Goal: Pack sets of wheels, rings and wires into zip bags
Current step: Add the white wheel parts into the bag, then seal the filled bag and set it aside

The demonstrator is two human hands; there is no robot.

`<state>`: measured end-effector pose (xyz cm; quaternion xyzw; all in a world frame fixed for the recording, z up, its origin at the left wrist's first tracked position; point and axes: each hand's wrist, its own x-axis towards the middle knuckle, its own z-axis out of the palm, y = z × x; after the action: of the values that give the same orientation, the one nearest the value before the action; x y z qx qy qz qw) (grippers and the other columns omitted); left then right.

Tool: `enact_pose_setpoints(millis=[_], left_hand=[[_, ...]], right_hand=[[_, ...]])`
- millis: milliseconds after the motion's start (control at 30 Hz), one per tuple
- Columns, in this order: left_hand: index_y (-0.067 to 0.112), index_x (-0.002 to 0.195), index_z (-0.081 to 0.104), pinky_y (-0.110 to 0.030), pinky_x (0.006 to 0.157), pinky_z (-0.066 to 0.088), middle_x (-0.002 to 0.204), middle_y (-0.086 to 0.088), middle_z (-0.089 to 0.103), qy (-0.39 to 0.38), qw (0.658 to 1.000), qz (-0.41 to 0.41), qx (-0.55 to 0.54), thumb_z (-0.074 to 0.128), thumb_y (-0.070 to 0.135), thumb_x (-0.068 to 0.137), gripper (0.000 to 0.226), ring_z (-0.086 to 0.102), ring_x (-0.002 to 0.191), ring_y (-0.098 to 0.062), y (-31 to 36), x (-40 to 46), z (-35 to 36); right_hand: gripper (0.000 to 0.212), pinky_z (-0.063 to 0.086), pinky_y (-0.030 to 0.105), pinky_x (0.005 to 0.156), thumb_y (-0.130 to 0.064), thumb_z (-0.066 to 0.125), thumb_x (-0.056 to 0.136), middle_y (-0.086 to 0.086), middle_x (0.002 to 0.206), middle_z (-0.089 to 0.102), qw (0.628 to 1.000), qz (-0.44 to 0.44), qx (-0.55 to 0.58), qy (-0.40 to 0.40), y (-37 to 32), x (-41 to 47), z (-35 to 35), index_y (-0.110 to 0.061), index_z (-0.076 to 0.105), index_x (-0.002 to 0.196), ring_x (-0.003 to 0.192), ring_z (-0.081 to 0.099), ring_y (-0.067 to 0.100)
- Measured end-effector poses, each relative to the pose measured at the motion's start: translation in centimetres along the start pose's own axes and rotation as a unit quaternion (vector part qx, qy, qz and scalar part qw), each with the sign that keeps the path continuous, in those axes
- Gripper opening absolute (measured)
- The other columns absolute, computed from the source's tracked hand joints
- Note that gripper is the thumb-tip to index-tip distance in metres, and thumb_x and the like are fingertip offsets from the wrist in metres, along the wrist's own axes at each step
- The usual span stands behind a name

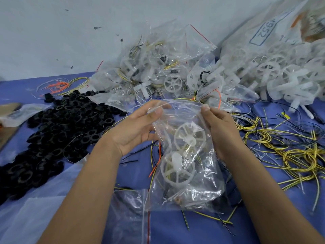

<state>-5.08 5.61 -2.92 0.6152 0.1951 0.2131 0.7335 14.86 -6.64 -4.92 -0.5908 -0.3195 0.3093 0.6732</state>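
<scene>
1. Far left of frame: a small clear packet (21, 112) lies flat beside a brown board edge (8, 125); its contents are too blurred to tell.
2. Left to lower left: a long heap of black rings (52, 132) spreads across the blue surface (175, 229). Above its upper end lie loose orange, yellow and white wires (59, 86).
3. Lower left: flat empty zip bags (130, 213) with a red seal line lie under the left forearm.
4. Left hand (135, 127), centre frame: thumb and fingertips pinch the top left corner of the held zip bag (186, 173). Grip narrow, closed on the bag's mouth strip.
5. The held zip bag hangs between the two hands, raised above the surface, mouth at top centre, body dropping toward lower centre. Inside: two white spoked wheels (179, 169), one above the other, with thin yellow wire strands; small parts at the bottom are unclear.
6. Right hand (221, 127): thumb and fingers pinch the top right corner of the same bag. Grip narrow, on the mouth strip.
7. Upper centre: a pile of filled zip bags (158, 71) against the wall, showing white wheels and wires.
8. Upper right: a large clear sack (267, 30) printed "4952", spilling loose white wheels (281, 74).
9. Right: tangled yellow and black wires (281, 147) on the surface.
</scene>
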Motion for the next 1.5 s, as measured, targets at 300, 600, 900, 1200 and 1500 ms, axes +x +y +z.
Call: enact_pose_setpoints(millis=[300,600,900,1200,1500], left_hand=[[0.009,0.081,0.066,-0.027,0.069,0.058,0.078,-0.003,0.070,0.107,0.978,0.049,0.170,0.074,0.031,0.083,0.023,0.065,0.071,-0.014,0.0,0.0,-1.4],[0.006,0.080,0.072,-0.024,0.069,0.052,0.079,-0.011,0.074,0.173,0.898,0.128,0.383,0.083,0.001,0.082,0.012,0.066,0.070,-0.018,0.0,0.7,-2.1],[0.021,0.113,0.069,-0.020,0.100,0.034,0.114,0.008,0.066,0.176,0.807,0.238,0.511,0.070,0.027,0.076,0.037,0.053,0.114,-0.016,0.4,1.7,3.3],[0.026,0.123,0.061,-0.019,0.101,0.037,0.121,0.015,0.060,0.132,0.848,0.189,0.477,0.057,0.044,0.084,0.043,0.049,0.121,-0.008,1.6,1.2,4.7],[0.021,0.090,0.077,-0.041,0.085,0.056,0.084,0.009,0.076,0.123,0.863,0.222,0.436,0.078,0.035,0.087,0.015,0.071,0.086,-0.010,1.7,1.6,5.0]], right_hand=[[0.022,0.045,0.040,0.070,-0.017,0.067,0.098,0.017,0.078,0.062,0.997,-0.027,0.035,0.055,0.1,0.3,-0.3,-0.014,0.069,0.076,0.074,0.053,0.028],[0.024,0.048,0.024,0.052,-0.023,0.069,0.097,-0.003,0.068,0.066,0.998,-0.042,0.030,0.047,0.6,0.6,-0.5,-0.024,0.075,0.073,0.060,0.056,0.009],[0.011,0.056,0.025,0.075,-0.004,0.069,0.093,0.003,0.082,0.076,0.989,-0.146,-0.028,-0.004,0.4,0.0,0.4,-0.010,0.078,0.094,0.078,0.068,0.011],[0.011,0.056,0.032,0.072,-0.009,0.080,0.084,0.007,0.082,0.078,0.987,-0.160,0.002,0.001,-0.1,-0.4,0.6,-0.020,0.081,0.085,0.073,0.066,0.015],[0.007,0.056,0.026,0.074,-0.006,0.073,0.088,0.012,0.086,0.078,0.985,-0.159,0.034,-0.061,-0.5,-1.1,1.3,-0.004,0.078,0.092,0.077,0.067,0.016]])
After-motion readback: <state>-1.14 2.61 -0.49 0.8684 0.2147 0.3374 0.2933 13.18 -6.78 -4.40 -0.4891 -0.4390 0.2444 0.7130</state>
